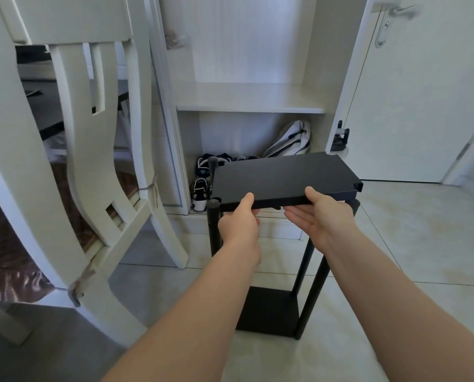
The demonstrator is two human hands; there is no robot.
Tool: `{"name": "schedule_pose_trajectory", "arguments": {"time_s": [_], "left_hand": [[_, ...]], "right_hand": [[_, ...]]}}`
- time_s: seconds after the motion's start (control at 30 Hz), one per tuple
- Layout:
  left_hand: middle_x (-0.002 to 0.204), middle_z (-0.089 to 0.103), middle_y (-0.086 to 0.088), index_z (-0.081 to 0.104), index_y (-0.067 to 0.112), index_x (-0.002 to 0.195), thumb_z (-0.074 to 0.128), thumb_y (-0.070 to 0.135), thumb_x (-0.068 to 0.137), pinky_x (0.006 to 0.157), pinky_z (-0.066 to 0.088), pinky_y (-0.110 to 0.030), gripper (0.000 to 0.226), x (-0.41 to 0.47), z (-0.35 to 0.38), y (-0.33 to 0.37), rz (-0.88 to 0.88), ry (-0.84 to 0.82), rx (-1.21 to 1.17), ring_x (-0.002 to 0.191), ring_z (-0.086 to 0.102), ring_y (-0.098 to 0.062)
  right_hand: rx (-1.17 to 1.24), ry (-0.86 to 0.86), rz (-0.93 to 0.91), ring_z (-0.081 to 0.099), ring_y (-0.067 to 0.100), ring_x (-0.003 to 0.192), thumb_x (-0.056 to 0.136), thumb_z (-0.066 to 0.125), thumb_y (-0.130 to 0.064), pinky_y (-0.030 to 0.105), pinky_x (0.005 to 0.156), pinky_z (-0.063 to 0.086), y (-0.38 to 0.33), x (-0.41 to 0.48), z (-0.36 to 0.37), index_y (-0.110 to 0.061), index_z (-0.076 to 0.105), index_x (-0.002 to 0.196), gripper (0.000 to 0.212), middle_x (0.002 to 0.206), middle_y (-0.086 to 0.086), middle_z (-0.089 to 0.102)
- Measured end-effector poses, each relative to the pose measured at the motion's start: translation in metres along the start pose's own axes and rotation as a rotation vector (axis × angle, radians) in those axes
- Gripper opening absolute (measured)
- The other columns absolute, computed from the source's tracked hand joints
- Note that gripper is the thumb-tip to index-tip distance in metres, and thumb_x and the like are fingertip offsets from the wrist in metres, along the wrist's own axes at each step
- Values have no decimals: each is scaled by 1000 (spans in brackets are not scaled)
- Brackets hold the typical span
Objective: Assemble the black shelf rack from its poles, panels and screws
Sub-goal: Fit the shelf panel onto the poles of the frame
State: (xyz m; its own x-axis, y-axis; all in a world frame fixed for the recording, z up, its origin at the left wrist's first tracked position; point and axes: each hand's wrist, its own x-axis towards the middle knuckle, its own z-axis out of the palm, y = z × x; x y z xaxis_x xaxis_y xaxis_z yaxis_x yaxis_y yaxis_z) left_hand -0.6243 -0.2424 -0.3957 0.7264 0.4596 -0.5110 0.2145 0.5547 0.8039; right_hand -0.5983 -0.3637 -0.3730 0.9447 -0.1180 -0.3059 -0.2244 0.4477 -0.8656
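Both bare forearms reach forward from the bottom edge toward a black rack standing on the pale tiled floor point(395, 244). Left hand point(238, 224) grips the near edge of the black top panel point(282, 177), thumb on top and fingers curled underneath. Right hand point(321, 216) holds the same edge further right, its thumb lying on the upper face and its fingers stretched out flat beneath, palm up. That panel sits at the top of the rack, roughly level, with its right end a little nearer the camera. At its left end 2 black poles stand upright: the rear left pole point(212, 166) rises just above the panel beside the far corner, and the front left pole point(213, 230) has its top just beside the near corner. Below the right hand, 2 more right poles point(320, 285) run down to the black bottom panel point(269, 310), which lies flat on the floor. Whether the top panel is seated on the poles cannot be told. To the left stands a white chair point(92, 161). Behind the rack an open white cabinet point(252, 103) holds shoes point(201, 194) and a white bag point(288, 142) in its lowest compartment. A white door point(423, 92) stands at the right.
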Motion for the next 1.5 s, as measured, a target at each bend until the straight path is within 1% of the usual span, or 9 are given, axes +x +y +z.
{"name": "schedule_pose_trajectory", "arguments": {"time_s": [0.23,0.37,0.47,0.57,0.83,1.0,1.13,1.3,1.5], "left_hand": [[84,70,1,61,20,93,71,42,87,63,46,-28,25,2,-4,3,17,14,-21,62,53,-12],[86,72,2,63,21,95,70,39,89,66,47,-28,20,2,-5,5,46,5,-71,75,62,-13],[87,75,3,63,24,96,70,39,91,68,47,-29,17,0,-5,7,55,-25,-105,86,68,-13],[91,76,2,64,23,101,71,40,90,67,49,-27,22,-3,-5,8,60,-64,-115,84,69,-12],[102,76,-2,65,17,111,73,34,91,67,50,-27,27,-2,-13,13,65,-107,-166,91,73,-13],[109,75,-9,64,9,117,70,17,94,73,54,-25,25,-1,-16,14,25,-202,-255,96,72,-18],[111,71,-18,63,3,110,67,9,95,74,57,-28,17,0,-14,16,-22,-233,-330,95,71,-23],[113,68,-21,61,1,105,66,5,94,72,59,-30,12,0,-9,15,-56,-251,-364,99,69,-27],[114,68,-22,59,2,105,66,2,94,77,61,-34,13,2,-7,15,-75,-255,-402,103,69,-30]], "right_hand": [[-12,15,-17,76,32,70,99,64,-9,36,59,63,4,-3,7,-1,57,94,12,90,29,70],[-19,21,-48,77,32,71,97,65,-9,35,60,63,4,-8,11,0,58,95,11,92,29,71],[-18,4,-84,77,30,73,97,65,-10,34,61,63,2,-10,16,1,60,106,16,96,27,72],[-13,-28,-97,77,30,76,98,64,-10,33,62,62,3,-12,19,3,60,115,22,97,25,73],[15,-102,-47,77,34,83,100,61,-9,40,74,64,13,-12,21,1,60,116,19,100,26,73],[12,-112,-27,77,34,83,101,60,-11,39,72,64,16,-11,18,0,61,113,16,98,26,73],[-62,-133,-13,77,31,84,100,64,-18,39,69,64,14,-9,11,-2,62,112,20,96,24,74],[-319,-199,62,77,28,85,98,66,-41,37,66,63,-3,-2,-19,-2,65,109,41,93,15,78],[-506,47,-132,70,17,65,93,66,-44,29,63,55,-32,14,-62,-9,72,97,36,86,4,79]]}}
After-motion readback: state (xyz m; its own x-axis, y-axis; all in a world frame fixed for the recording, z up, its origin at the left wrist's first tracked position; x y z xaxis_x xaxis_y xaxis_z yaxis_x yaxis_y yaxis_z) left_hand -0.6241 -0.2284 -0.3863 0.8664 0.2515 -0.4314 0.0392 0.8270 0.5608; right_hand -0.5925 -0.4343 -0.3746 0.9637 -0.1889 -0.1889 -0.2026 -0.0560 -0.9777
